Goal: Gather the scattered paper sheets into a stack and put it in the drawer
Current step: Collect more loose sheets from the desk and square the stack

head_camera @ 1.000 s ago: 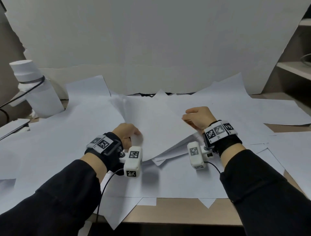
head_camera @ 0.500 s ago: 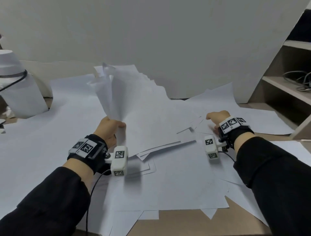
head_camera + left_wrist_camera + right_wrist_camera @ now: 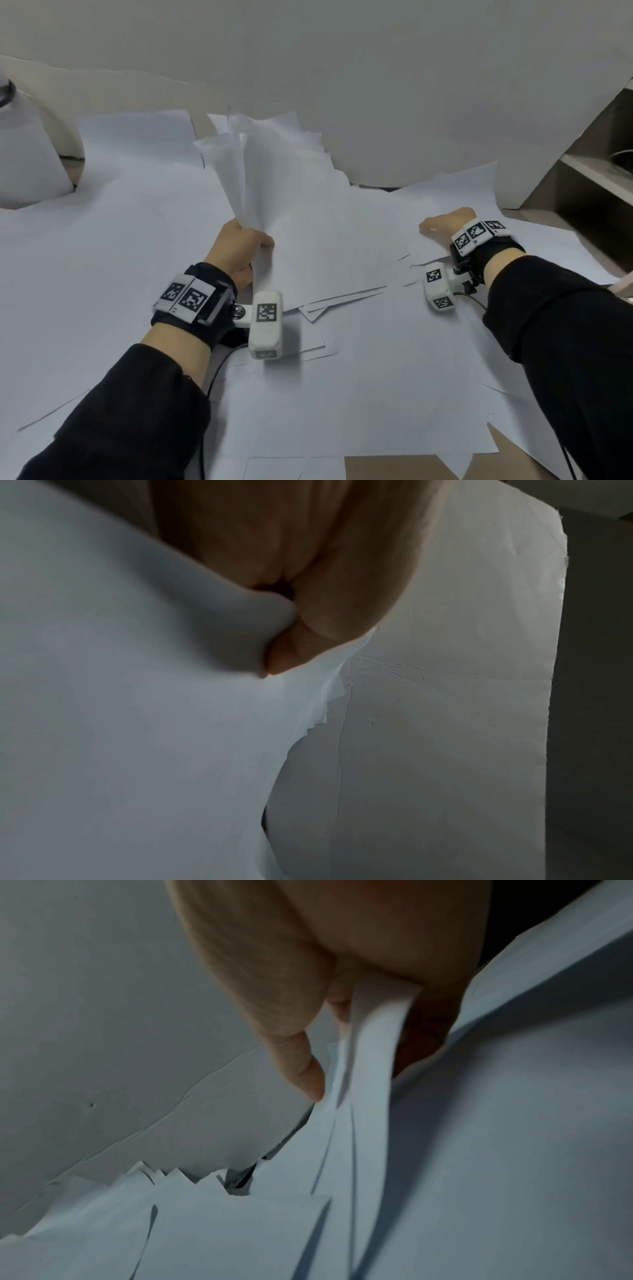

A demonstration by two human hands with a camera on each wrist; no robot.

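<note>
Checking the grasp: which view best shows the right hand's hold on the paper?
Right wrist: the right hand pinches several paper sheets. Head shows only its back; left wrist misses it.

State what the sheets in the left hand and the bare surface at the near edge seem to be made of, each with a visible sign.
Sheets: thin matt white paper; they bend and fan above the left hand's grip. Surface: smooth brown, perhaps wood or laminate; no grain shows, so that stays uncertain.
</note>
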